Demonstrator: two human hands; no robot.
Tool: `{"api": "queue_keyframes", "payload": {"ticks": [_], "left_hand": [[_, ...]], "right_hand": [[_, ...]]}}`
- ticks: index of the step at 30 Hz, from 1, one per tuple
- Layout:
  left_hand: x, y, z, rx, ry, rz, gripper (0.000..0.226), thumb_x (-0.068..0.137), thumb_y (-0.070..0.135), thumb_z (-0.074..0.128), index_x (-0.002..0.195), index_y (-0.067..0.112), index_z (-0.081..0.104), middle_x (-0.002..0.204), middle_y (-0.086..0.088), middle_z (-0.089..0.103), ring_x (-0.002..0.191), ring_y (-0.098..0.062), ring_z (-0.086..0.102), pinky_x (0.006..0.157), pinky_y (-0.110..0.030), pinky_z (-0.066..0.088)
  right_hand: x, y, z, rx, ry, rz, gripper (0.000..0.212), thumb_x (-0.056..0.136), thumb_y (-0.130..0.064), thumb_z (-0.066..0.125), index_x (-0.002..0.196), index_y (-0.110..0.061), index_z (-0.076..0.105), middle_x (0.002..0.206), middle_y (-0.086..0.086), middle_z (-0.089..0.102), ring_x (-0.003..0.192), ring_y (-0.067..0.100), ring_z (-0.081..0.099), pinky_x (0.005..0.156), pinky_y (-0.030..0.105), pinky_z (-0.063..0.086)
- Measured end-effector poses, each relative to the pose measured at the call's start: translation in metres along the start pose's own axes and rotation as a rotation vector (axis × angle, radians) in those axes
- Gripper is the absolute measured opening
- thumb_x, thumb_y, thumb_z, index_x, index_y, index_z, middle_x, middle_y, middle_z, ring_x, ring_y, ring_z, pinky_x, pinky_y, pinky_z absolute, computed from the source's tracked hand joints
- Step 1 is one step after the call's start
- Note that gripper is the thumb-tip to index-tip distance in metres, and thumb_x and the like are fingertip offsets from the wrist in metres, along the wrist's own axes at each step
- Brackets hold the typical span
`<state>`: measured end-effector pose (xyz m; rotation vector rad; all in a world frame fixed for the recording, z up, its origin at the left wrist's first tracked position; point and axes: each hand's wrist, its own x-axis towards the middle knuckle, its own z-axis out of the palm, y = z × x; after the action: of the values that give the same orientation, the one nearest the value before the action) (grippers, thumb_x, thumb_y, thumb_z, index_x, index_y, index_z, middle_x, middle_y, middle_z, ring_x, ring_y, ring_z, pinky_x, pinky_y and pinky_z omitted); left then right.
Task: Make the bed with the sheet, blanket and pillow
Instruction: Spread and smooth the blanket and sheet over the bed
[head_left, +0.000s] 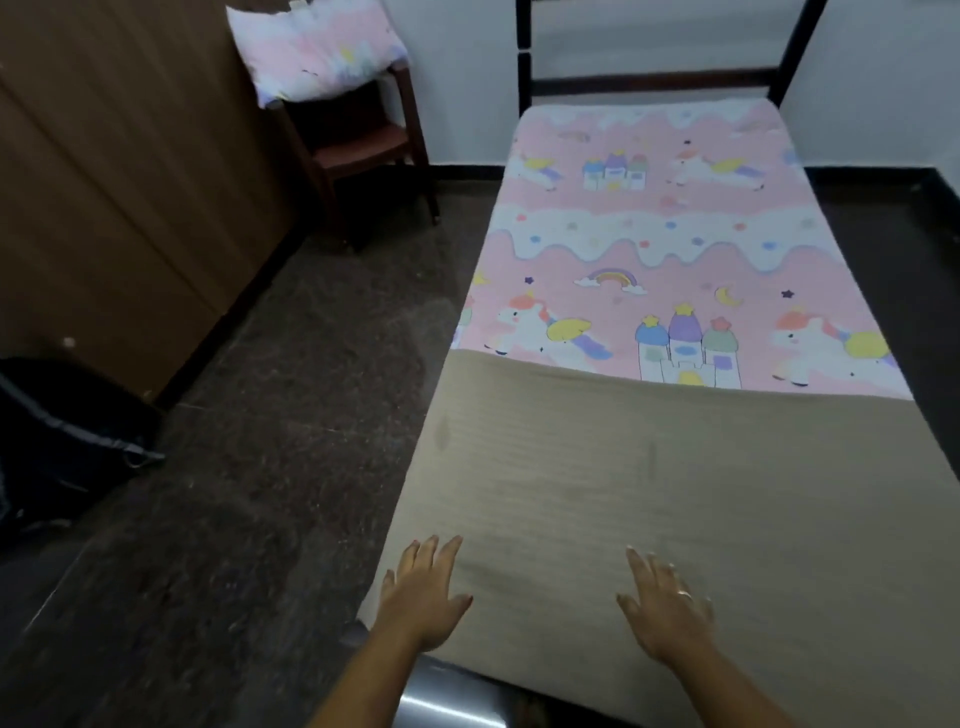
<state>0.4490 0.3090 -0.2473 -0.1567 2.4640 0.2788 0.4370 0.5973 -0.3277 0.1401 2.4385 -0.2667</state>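
Observation:
A pink sheet (654, 223) printed with unicorns and castles covers the far part of the bed. A plain beige blanket (675, 483) lies flat over the near half, its top edge straight across the mattress. My left hand (423, 597) rests palm down on the blanket near its left front corner, fingers spread. My right hand (662, 608), with a ring on one finger, lies flat on the blanket a little to the right. A matching pink pillow (311, 52) sits on a dark wooden chair (363, 150) at the back left, away from the bed.
A brown wardrobe (119, 182) fills the left wall. A black bag (57, 441) lies on the dark speckled floor (291, 441) beside it. The dark bed frame (649, 83) stands against the white wall. A metal rail (447, 701) shows below the blanket's front edge.

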Motion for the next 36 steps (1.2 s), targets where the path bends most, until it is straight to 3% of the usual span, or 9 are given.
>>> {"api": "queue_keyframes", "payload": {"ticks": [9,13,17,19,22,26,29,31,36], "left_hand": [[0.127,-0.035,0.006,0.028,0.078,0.115,0.067,0.096,0.046,0.042,0.151,0.033,0.006,0.16,0.003,0.005,0.147,-0.021,0.001,0.117,-0.047,0.016],[0.191,-0.04,0.026,0.113,0.126,0.21,0.065,0.097,0.047,0.036,0.152,0.032,0.003,0.16,0.002,0.005,0.148,-0.021,0.002,0.116,-0.046,0.016],[0.243,-0.059,0.043,0.125,0.154,0.363,0.063,0.089,0.051,0.031,0.144,0.022,0.035,0.143,-0.009,0.048,0.131,-0.031,0.045,0.091,-0.056,0.046],[0.261,-0.076,0.054,0.15,0.19,0.418,0.059,0.091,0.055,0.024,0.139,0.023,0.04,0.136,-0.009,0.055,0.127,-0.027,0.043,0.083,-0.055,0.05],[0.278,-0.096,0.06,0.156,0.243,0.47,0.061,0.096,0.056,0.009,0.138,0.025,0.041,0.137,-0.007,0.055,0.128,-0.023,0.035,0.092,-0.052,0.046],[0.293,-0.111,0.063,0.111,0.283,0.555,0.06,0.097,0.055,0.012,0.14,0.024,0.04,0.141,-0.006,0.051,0.132,-0.023,0.033,0.102,-0.044,0.022],[0.3,-0.117,0.067,-0.032,0.344,0.542,0.059,0.092,0.045,0.026,0.142,0.018,0.041,0.144,-0.008,0.046,0.136,-0.024,0.033,0.107,-0.047,0.026],[0.302,-0.118,0.062,-0.158,0.384,0.454,0.066,0.088,0.047,0.021,0.144,0.015,0.039,0.15,-0.007,0.038,0.14,-0.026,0.03,0.111,-0.051,0.022],[0.304,-0.111,0.042,-0.343,0.334,0.362,0.071,0.085,0.051,0.019,0.149,0.022,0.028,0.158,0.0,0.019,0.147,-0.019,0.01,0.116,-0.048,0.007]], "right_hand": [[0.074,-0.075,0.022,0.112,0.073,0.009,0.063,0.099,-0.051,0.027,0.151,-0.035,-0.004,0.161,-0.008,-0.001,0.148,0.018,0.003,0.116,0.048,0.013],[0.113,-0.048,0.037,0.139,0.246,0.164,0.087,0.075,-0.064,-0.005,0.152,-0.027,0.009,0.16,0.001,0.012,0.147,0.024,0.015,0.115,0.046,0.02],[0.126,0.005,0.065,0.187,0.423,0.475,0.071,0.092,-0.058,0.019,0.15,-0.018,0.027,0.154,0.01,0.031,0.141,0.032,0.029,0.11,0.052,0.031],[0.129,0.004,0.082,0.22,0.415,0.611,0.063,0.097,-0.051,0.029,0.152,-0.021,0.02,0.157,0.008,0.023,0.145,0.029,0.02,0.114,0.052,0.023],[0.151,-0.047,0.093,0.19,0.465,0.682,0.066,0.094,-0.055,0.023,0.149,-0.019,0.028,0.155,0.009,0.03,0.143,0.032,0.025,0.113,0.053,0.022],[0.191,-0.159,0.101,0.198,0.592,0.463,0.069,0.086,-0.053,0.032,0.141,-0.014,0.045,0.144,0.012,0.047,0.131,0.035,0.045,0.106,0.052,0.033],[0.204,-0.242,0.112,0.214,0.609,0.289,0.065,0.088,-0.053,0.038,0.143,-0.019,0.043,0.147,0.005,0.044,0.133,0.027,0.045,0.11,0.047,0.022],[0.202,-0.281,0.117,0.215,0.622,0.141,0.06,0.089,-0.05,0.039,0.141,-0.021,0.046,0.145,0.001,0.047,0.132,0.024,0.046,0.109,0.046,0.023],[0.188,-0.268,0.115,0.107,0.587,-0.34,0.059,0.088,-0.046,0.041,0.141,-0.022,0.041,0.146,-0.005,0.045,0.134,0.017,0.044,0.111,0.036,0.033]]}}
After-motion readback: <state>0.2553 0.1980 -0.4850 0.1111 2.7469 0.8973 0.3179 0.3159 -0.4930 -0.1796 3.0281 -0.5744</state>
